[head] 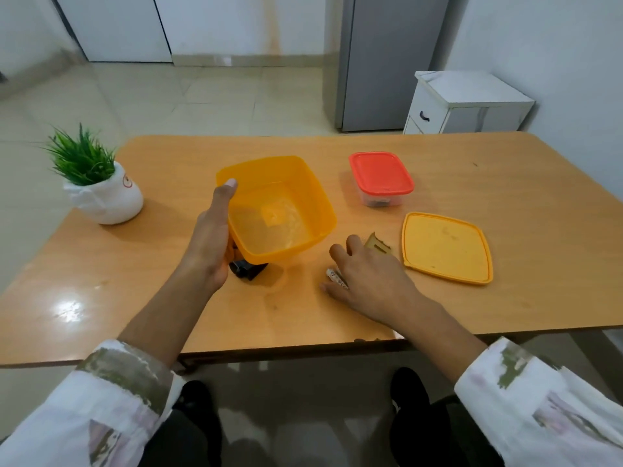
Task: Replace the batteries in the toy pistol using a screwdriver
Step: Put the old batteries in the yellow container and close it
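Observation:
My left hand point(210, 235) grips the left wall of an open yellow plastic box point(279, 210), which is tilted toward me above the table. A black object point(247, 269), probably part of the toy pistol, pokes out from under the box. My right hand point(367, 276) lies flat on the table with its fingers spread over a small white battery point(335, 277). A brownish cardboard scrap point(377, 246) lies just beyond those fingers. No screwdriver is visible.
The yellow lid point(446, 247) lies flat to the right. A clear box with a red lid point(381, 178) stands behind it. A potted plant point(101, 183) sits at the table's point(505, 183) left corner. A white cabinet point(468, 102) stands beyond the table.

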